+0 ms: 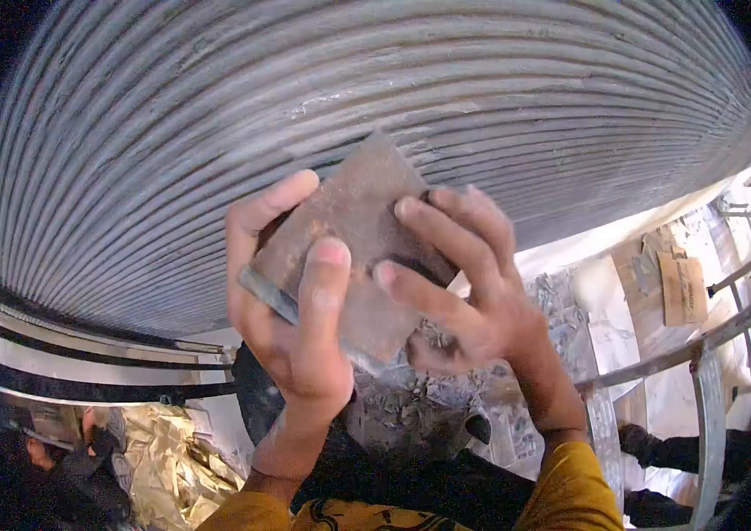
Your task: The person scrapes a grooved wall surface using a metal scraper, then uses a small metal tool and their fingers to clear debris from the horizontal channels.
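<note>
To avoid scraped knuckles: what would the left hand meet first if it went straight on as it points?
Probably the ribbed surface; depth is unclear, and the block in the left hand may touch first.

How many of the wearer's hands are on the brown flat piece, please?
2: the left hand grips the brown flat piece at its left side; the right hand touches it at the right.

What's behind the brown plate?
Past the upper edges of the plate: the ribbed grey panel. Past its lower end: grey debris. Whatever lies directly behind is covered, including parts of the left hand; whether plate and panel touch, I can't tell.
</note>
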{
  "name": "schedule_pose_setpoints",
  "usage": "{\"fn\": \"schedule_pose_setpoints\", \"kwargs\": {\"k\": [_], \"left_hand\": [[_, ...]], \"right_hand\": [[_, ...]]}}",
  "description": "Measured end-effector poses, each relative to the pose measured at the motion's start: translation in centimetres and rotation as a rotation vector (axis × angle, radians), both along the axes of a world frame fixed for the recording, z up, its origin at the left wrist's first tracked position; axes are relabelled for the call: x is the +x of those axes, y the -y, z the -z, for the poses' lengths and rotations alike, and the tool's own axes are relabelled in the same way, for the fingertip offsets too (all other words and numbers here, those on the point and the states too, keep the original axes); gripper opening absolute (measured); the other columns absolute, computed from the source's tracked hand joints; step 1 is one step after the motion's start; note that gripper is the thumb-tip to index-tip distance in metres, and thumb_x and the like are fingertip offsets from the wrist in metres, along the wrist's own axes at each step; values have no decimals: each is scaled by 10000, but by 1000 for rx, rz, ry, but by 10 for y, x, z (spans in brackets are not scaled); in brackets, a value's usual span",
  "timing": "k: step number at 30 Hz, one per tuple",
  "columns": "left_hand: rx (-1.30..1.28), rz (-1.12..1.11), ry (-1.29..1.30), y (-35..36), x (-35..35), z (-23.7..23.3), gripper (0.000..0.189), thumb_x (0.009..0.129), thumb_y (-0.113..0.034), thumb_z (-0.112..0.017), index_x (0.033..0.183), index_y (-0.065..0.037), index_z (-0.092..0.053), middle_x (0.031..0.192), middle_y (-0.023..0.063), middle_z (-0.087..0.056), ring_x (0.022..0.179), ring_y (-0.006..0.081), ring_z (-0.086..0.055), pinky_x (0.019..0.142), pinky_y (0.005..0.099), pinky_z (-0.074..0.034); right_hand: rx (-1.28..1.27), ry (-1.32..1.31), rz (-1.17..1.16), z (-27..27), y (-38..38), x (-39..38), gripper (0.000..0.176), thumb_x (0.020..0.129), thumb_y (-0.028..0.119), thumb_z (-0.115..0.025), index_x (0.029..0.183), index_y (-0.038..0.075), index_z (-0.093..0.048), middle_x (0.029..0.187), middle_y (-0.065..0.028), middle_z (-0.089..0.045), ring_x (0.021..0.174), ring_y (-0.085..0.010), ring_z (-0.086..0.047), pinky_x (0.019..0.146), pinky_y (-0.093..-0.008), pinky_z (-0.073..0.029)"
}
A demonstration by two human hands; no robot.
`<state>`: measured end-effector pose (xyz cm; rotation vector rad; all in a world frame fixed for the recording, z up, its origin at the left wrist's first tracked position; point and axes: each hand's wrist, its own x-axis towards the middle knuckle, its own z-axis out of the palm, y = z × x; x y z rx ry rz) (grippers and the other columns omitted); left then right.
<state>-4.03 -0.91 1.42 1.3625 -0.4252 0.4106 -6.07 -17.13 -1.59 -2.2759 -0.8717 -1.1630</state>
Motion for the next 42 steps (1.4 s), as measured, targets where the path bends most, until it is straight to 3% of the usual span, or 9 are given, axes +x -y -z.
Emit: {"fn": "schedule_pose_setpoints", "kwargs": {"k": [3, 5, 9, 11, 21, 30, 33, 35, 42], "left_hand": [[14, 127, 0, 2, -8, 1, 517, 860, -286, -643, 1241, 39, -513, 1118, 107, -549, 1048, 170, -517, 899, 329, -440], [-97, 514, 64, 11, -17, 1, 583, 857, -337, -651, 1293, 20, -500, 1175, 116, -544, 1094, 204, -502, 919, 375, -413], [545, 73, 507, -2, 18, 3, 605, 858, -366, -646, 1332, -22, -495, 1244, 113, -518, 1110, 237, -481, 925, 409, -365], [849, -254, 630, 1, 31, 11, 551, 869, -327, -630, 1348, -87, -505, 1292, 108, -492, 1112, 259, -444, 922, 422, -319], [1009, -470, 659, 22, 31, 19, 539, 826, -339, -684, 1333, -181, -586, 1224, 138, -446, 1122, 289, -355, 963, 428, -290], [993, -492, 673, 24, 36, 26, 555, 815, -331, -693, 1331, -158, -587, 1250, 141, -382, 1141, 284, -331, 946, 403, -314], [999, -476, 665, 24, 36, 26, 571, 816, -332, -690, 1339, -135, -573, 1245, 140, -383, 1140, 285, -333, 958, 405, -305], [1004, -479, 667, 24, 36, 26, 575, 818, -333, -687, 1342, -129, -566, 1248, 141, -382, 1141, 285, -333, 963, 405, -299], [1027, -488, 652, 22, 33, 24, 575, 827, -341, -684, 1341, -114, -561, 1246, 151, -379, 1147, 288, -346, 985, 408, -315]], "right_hand": [[134, 254, -11, 35, 14, 14, 348, 731, 208, -719, 1044, 83, -631, 1185, -229, -597, 1076, -395, -589, 903, -502, -498], [399, 156, 13, 36, 29, 6, 294, 792, 32, -661, 1074, -15, -590, 1130, -210, -624, 1048, -335, -605, 894, -406, -513], [1227, 231, 24, 12, 21, 30, 520, 859, -20, -626, 1323, -76, -397, 1202, -192, -555, 1097, -215, -536, 950, -333, -433], [1139, 136, 133, -8, 31, 33, 497, 869, -13, -627, 1310, -84, -411, 1169, -183, -576, 1064, -199, -552, 908, -311, -445], [977, 136, -11, -19, 47, 39, 509, 883, -22, -618, 1338, -97, -403, 1119, -169, -606, 988, -166, -595, 871, -256, -459], [982, 105, -42, -24, 42, 39, 505, 882, -45, -605, 1338, -109, -396, 1152, -200, -605, 1064, -205, -596, 940, -307, -456], [1007, 166, -99, -27, 41, 42, 415, 877, 41, -680, 1242, -42, -501, 1062, -99, -632, 943, -153, -594, 852, -262, -454], [948, 116, -18, -28, 40, 38, 528, 877, -29, -622, 1347, -103, -392, 1123, -204, -618, 1059, -206, -597, 949, -303, -451], [1014, 147, -93, -20, 42, 39, 518, 883, -4, -621, 1342, -101, -402, 1121, -196, -617, 1058, -204, -596, 936, -299, -457]]}}
